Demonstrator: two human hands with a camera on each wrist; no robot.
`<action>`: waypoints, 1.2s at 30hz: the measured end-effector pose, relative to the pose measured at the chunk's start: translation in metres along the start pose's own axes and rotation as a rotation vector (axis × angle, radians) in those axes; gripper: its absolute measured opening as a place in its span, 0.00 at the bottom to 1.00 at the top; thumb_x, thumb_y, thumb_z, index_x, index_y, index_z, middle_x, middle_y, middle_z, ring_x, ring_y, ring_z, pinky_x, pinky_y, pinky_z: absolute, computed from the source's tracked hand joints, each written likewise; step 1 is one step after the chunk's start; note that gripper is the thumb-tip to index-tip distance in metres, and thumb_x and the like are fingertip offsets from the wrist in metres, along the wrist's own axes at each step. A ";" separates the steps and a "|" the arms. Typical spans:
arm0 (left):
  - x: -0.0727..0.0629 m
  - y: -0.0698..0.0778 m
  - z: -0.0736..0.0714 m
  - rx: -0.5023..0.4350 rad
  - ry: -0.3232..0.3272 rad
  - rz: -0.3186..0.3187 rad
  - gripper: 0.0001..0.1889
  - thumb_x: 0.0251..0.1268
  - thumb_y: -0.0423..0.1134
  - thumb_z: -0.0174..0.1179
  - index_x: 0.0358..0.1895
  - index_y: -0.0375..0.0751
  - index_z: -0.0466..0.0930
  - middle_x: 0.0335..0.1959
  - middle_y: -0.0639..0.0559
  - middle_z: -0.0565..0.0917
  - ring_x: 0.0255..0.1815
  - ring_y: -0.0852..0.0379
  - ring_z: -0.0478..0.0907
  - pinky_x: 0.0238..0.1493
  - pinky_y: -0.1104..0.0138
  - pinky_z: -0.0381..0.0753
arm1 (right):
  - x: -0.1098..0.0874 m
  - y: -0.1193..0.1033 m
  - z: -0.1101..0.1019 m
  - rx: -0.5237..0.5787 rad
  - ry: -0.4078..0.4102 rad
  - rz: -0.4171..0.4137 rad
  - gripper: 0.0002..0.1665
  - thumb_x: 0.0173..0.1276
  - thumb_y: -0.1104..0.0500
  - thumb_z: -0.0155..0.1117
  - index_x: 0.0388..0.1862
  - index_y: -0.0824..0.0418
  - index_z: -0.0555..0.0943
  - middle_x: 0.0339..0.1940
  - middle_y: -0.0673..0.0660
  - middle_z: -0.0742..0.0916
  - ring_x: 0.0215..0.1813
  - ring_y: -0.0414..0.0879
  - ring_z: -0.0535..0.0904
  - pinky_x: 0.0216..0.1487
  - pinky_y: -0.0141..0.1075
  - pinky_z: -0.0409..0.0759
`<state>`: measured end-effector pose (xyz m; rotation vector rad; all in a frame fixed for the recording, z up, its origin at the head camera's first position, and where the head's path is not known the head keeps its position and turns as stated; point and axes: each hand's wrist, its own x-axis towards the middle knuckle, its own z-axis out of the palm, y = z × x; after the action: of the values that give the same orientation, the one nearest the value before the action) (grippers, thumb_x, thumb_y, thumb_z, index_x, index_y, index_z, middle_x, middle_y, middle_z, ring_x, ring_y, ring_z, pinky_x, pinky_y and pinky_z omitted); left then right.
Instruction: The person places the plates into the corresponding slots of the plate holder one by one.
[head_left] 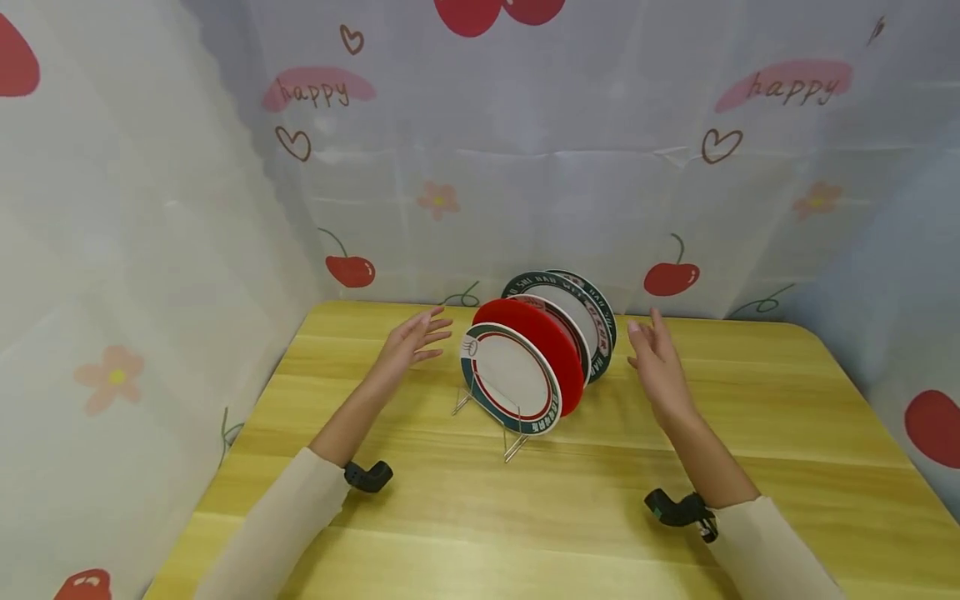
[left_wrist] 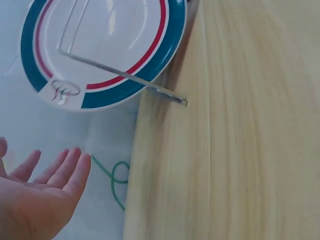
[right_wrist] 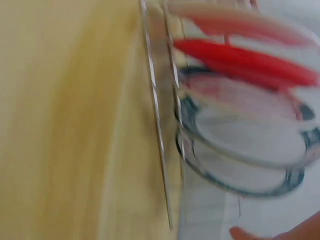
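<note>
Several plates stand on edge in a wire rack [head_left: 516,448] near the back of the table. At the front is a white plate [head_left: 513,375] with a teal rim and red ring. Behind it come a red plate [head_left: 572,379] and more plates with dark green patterned rims [head_left: 604,354]. To the left of the rack is my left hand [head_left: 408,346], fingers spread and holding nothing. My right hand [head_left: 660,367] is raised to the right of the plates, fingers extended, with a gap between it and them. The right wrist view is blurred and shows only fingertips [right_wrist: 245,234].
The wooden table [head_left: 420,533] runs up to a printed cloth backdrop [head_left: 525,192] just behind the rack. Cloth also hangs at the left and right sides. Black wrist cameras [head_left: 369,477] sit on both forearms.
</note>
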<state>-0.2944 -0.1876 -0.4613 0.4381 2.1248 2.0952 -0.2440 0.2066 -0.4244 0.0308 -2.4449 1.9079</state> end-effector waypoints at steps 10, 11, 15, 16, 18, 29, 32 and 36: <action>0.039 -0.003 0.028 -0.161 -0.120 -0.133 0.36 0.81 0.64 0.26 0.84 0.51 0.42 0.82 0.37 0.52 0.81 0.36 0.50 0.78 0.41 0.53 | -0.052 -0.009 0.063 0.233 0.021 0.082 0.45 0.82 0.35 0.36 0.82 0.43 0.26 0.84 0.41 0.35 0.83 0.42 0.33 0.82 0.51 0.47; 0.041 -0.003 0.030 -0.166 -0.130 -0.136 0.36 0.81 0.65 0.25 0.84 0.53 0.42 0.82 0.37 0.52 0.81 0.36 0.51 0.78 0.41 0.53 | -0.055 -0.010 0.069 0.251 0.021 0.082 0.45 0.82 0.35 0.36 0.83 0.43 0.26 0.84 0.42 0.35 0.83 0.42 0.33 0.82 0.52 0.47; 0.049 -0.005 0.037 -0.184 -0.160 -0.147 0.34 0.81 0.64 0.24 0.84 0.58 0.41 0.82 0.39 0.52 0.80 0.36 0.51 0.77 0.39 0.52 | -0.062 -0.011 0.084 0.286 0.026 0.081 0.45 0.81 0.34 0.36 0.82 0.42 0.24 0.83 0.40 0.34 0.83 0.41 0.29 0.82 0.54 0.45; 0.049 -0.006 0.039 -0.184 -0.168 -0.148 0.34 0.81 0.64 0.24 0.84 0.58 0.41 0.82 0.40 0.51 0.81 0.36 0.50 0.77 0.39 0.52 | -0.063 -0.010 0.085 0.284 0.030 0.079 0.46 0.81 0.34 0.35 0.81 0.42 0.24 0.83 0.40 0.34 0.83 0.41 0.29 0.82 0.54 0.44; 0.050 -0.007 0.043 -0.181 -0.194 -0.143 0.34 0.82 0.63 0.24 0.84 0.58 0.39 0.83 0.43 0.49 0.82 0.39 0.49 0.78 0.40 0.50 | -0.063 -0.010 0.087 0.278 0.034 0.079 0.46 0.81 0.33 0.35 0.81 0.41 0.23 0.83 0.40 0.34 0.83 0.41 0.28 0.82 0.54 0.42; 0.040 -0.007 0.057 -0.302 -0.211 -0.096 0.33 0.83 0.58 0.32 0.84 0.51 0.43 0.82 0.48 0.52 0.79 0.48 0.49 0.81 0.49 0.47 | -0.051 -0.006 0.073 0.293 -0.049 0.096 0.44 0.81 0.31 0.32 0.81 0.39 0.24 0.83 0.40 0.33 0.84 0.44 0.30 0.81 0.57 0.45; 0.031 -0.008 0.062 -0.336 -0.188 -0.104 0.34 0.83 0.58 0.32 0.84 0.50 0.42 0.82 0.46 0.51 0.79 0.47 0.49 0.80 0.48 0.48 | -0.049 -0.004 0.072 0.316 -0.054 0.105 0.44 0.81 0.32 0.32 0.81 0.38 0.24 0.83 0.40 0.34 0.84 0.44 0.31 0.81 0.57 0.45; 0.019 -0.011 0.073 -0.381 -0.139 -0.092 0.34 0.83 0.59 0.32 0.84 0.49 0.43 0.82 0.47 0.52 0.80 0.47 0.49 0.81 0.50 0.47 | -0.046 0.002 0.071 0.303 -0.036 0.101 0.44 0.81 0.32 0.33 0.82 0.40 0.24 0.84 0.42 0.34 0.84 0.45 0.32 0.82 0.54 0.46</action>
<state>-0.2932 -0.1124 -0.4727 0.4141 1.5890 2.2701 -0.1999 0.1377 -0.4456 -0.0509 -2.1933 2.3226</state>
